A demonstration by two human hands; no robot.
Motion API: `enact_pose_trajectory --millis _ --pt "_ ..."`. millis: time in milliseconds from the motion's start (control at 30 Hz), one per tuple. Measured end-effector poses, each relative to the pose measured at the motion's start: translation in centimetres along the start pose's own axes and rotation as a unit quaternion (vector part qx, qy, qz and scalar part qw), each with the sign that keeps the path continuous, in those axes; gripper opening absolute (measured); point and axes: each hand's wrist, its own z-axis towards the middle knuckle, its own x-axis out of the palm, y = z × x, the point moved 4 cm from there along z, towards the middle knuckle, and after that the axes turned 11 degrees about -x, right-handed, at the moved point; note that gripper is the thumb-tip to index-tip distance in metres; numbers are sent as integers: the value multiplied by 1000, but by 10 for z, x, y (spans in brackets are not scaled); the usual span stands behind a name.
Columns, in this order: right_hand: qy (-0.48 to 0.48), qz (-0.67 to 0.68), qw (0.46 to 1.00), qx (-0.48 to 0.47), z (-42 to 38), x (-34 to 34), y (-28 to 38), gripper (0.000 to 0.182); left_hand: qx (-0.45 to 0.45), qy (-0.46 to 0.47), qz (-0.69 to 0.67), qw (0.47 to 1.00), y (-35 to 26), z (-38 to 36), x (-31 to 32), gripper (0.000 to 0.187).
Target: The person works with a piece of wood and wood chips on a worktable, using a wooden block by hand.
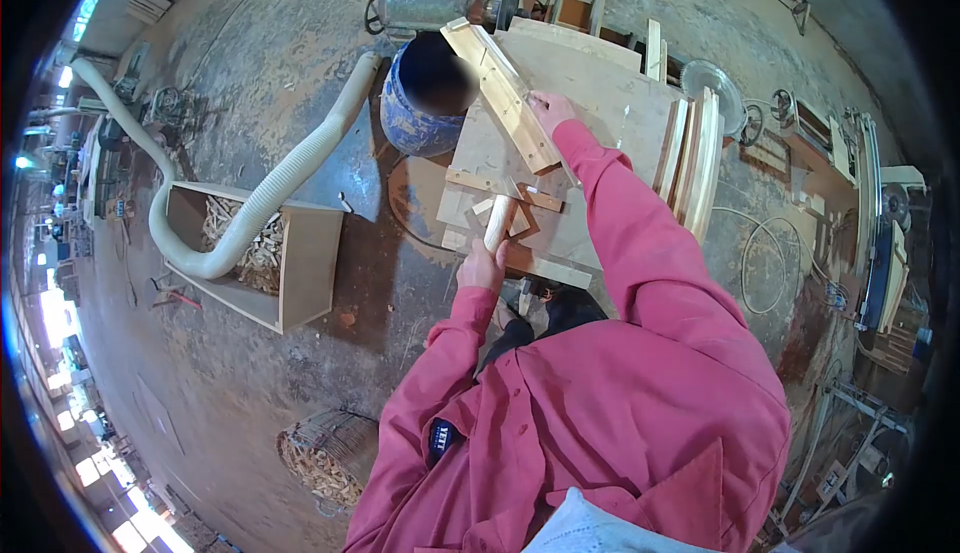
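My left hand (482, 269) is closed around the near end of a short pale wooden piece (497, 223), which points away from me over the table's near edge. Wooden strips and small blocks (522, 215) lie around the far end of that piece. My right hand (551, 111) is at the right side of a long wooden fence board (508, 103) set at a slant across the tabletop (610, 123). Its fingers look curled in, and whatever they may grip is too small to make out.
Long wooden strips (690, 163) lie along the table's right side. A blue barrel (415, 118) stands at the far left of the table. Left of it, a pale hose (290, 178) passes over a wooden box (310, 253) of wood scraps. A wire basket (325, 458) of offcuts sits on the floor.
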Motion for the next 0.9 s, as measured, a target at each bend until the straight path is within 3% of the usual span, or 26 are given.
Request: enact_pose_trajectory --millis 533,733,767,833,900 --pt "-33 24 998 -45 4 3 -7 30 43 -42 0 998 13 23 29 51" --pt "-52 -38 997 52 10 -3 -37 30 54 -49 -17 997 12 19 26 51" --pt "-97 -3 993 66 4 -7 -39 27 46 -43 -9 998 12 17 25 52" --pt "-140 32 986 80 -13 -18 -27 23 55 -49 -13 997 13 16 24 52" --pt "-114 -55 992 5 -42 -41 18 25 62 -54 -18 996 12 13 22 52"
